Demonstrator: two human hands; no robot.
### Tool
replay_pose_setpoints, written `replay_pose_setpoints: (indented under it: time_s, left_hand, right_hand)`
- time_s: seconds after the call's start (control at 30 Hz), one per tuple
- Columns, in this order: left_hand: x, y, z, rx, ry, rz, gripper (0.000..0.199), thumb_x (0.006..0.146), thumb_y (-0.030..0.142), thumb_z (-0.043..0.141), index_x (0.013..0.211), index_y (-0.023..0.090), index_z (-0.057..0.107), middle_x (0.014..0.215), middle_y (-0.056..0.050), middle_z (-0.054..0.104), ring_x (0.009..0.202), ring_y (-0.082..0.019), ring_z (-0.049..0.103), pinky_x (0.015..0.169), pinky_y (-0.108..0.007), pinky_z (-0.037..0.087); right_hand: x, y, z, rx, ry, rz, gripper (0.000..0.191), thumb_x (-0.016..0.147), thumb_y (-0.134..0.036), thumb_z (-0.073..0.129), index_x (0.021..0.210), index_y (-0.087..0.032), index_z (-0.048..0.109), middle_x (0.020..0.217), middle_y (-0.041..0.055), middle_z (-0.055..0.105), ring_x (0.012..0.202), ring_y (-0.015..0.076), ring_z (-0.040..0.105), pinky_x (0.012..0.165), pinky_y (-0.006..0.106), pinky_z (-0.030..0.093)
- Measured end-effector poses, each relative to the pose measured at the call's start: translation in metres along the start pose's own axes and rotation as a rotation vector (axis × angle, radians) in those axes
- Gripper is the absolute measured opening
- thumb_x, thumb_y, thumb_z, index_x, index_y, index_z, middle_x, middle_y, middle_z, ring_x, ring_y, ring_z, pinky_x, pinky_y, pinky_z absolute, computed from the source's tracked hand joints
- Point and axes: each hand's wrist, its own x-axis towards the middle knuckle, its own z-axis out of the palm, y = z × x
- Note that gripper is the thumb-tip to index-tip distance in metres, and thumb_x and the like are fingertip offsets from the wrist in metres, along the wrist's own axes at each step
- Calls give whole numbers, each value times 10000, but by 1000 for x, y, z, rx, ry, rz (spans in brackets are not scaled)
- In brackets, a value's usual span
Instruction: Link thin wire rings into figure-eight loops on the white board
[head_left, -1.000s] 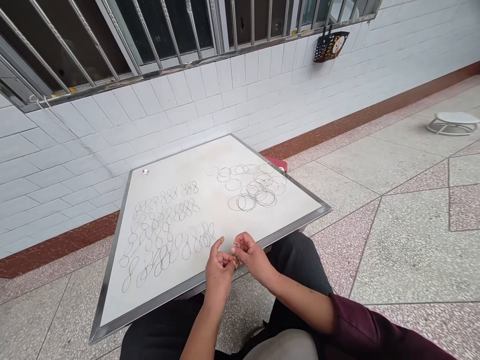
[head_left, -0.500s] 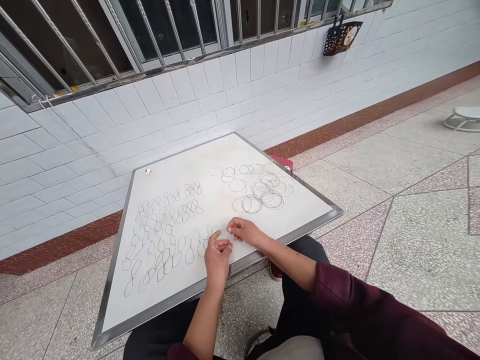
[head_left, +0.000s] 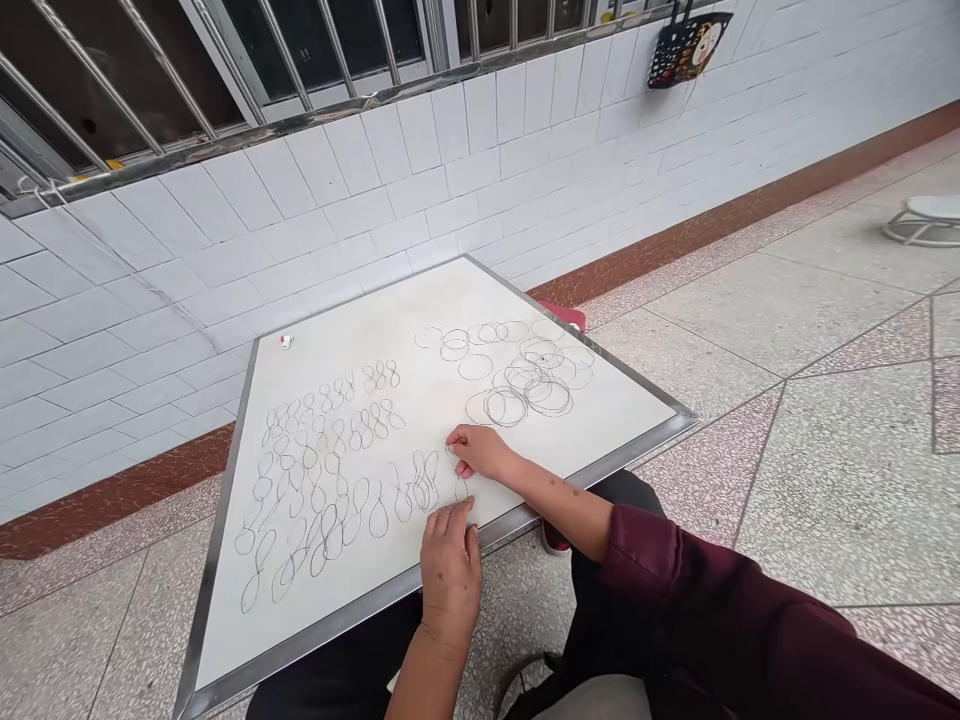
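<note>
A thin dark wire loop [head_left: 461,489], narrow in shape, stretches between my two hands just above the white table. Its upper end is pinched by my right hand [head_left: 484,453], thumb and forefinger together. Near the table's front edge, my left hand [head_left: 451,562] has its fingers closed at the lower end of the same loop; the fingertips partly hide the wire. Left of my hands lie several rows of wires twisted into figure-eights [head_left: 379,505]. Round, untwisted wire rings [head_left: 550,396] overlap in a loose group at the right.
The white table [head_left: 360,625] has a grey metal rim and stands by a white tiled wall [head_left: 390,190]. A small white-and-red object [head_left: 286,342] sits at its far left corner. A dark basket [head_left: 686,50] hangs from window bars, and a low stool [head_left: 930,215] stands far right.
My left hand has moved down toward the front edge and turned back-up, its fingers now closed at the loop's lower end. The right hand stays near the same spot. My view has shifted slightly.
</note>
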Motion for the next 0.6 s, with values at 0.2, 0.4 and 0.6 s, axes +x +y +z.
replay_pose_setpoints:
  time_s: [0.2, 0.4, 0.6]
  left_hand:
    - [0, -9, 3, 103, 5, 107, 339, 940, 151, 466, 1234, 181, 632, 1123, -106, 694, 1064, -260, 616, 939, -479, 528]
    - [-1, -8, -1, 140, 26, 147, 338, 949, 149, 457, 1238, 184, 629, 1150, -111, 689, 1097, -255, 622, 940, -477, 546]
    - [-31, -1, -29, -21, -78, 142, 333, 985, 226, 451, 1256, 261, 641, 1160, -85, 702, 1060, -209, 667, 905, -349, 576]
  right_hand:
    - [-9, 10, 1, 80, 81, -85, 208, 907, -173, 552, 1109, -170, 599, 1170, 101, 634, 613, 96, 685, 587, 241, 593]
    - [-49, 23, 0, 72, 185, -149, 189, 892, -140, 497, 1041, -180, 607, 1067, 64, 618, 635, 100, 660, 641, 271, 589]
    - [-89, 52, -3, -228, 268, -493, 210, 910, -144, 455, 1009, -197, 632, 912, 49, 606, 750, 170, 639, 719, 338, 558]
